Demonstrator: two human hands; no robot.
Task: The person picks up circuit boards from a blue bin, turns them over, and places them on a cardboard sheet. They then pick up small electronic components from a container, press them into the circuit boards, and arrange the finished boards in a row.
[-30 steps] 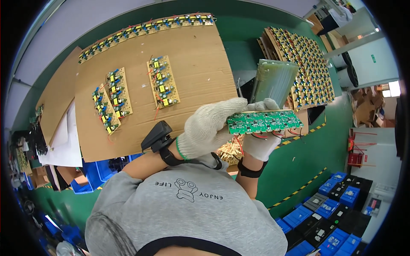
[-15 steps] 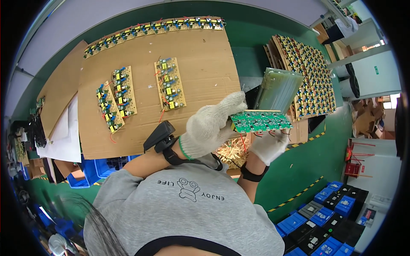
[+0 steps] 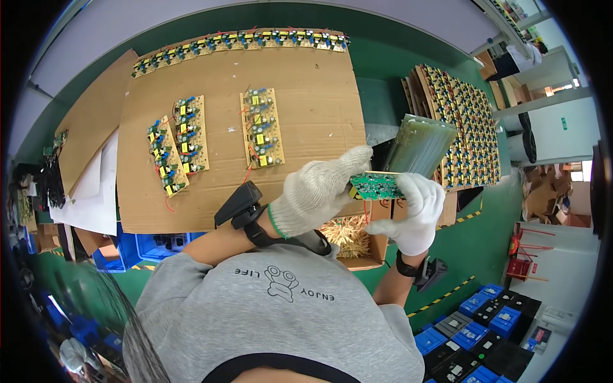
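A green-faced circuit board strip [image 3: 375,187] with red wires hangs level in front of me, its soldered side toward me. My left hand [image 3: 319,191], in a knitted white glove, is closed on the board's left end. My right hand [image 3: 418,210], in a smoother white glove, has its fingers wrapped over the right end, covering that part; its thumb points left below. On the cardboard sheet [image 3: 306,105] to the left, one strip [image 3: 262,131] lies alone and two more strips [image 3: 191,134] lie side by side, component side up.
A row of strips [image 3: 242,41] lines the cardboard's far edge. A stack of translucent greenish sheets [image 3: 418,150] stands just beyond my hands. Right of it is a board packed with strips [image 3: 469,127]. Below my hands sits a carton of cut wire leads [image 3: 348,236]. Blue bins [image 3: 491,319] fill the lower right.
My right hand has turned and moved up from beneath the board to grip over its right end. My left hand keeps its hold, shifted slightly.
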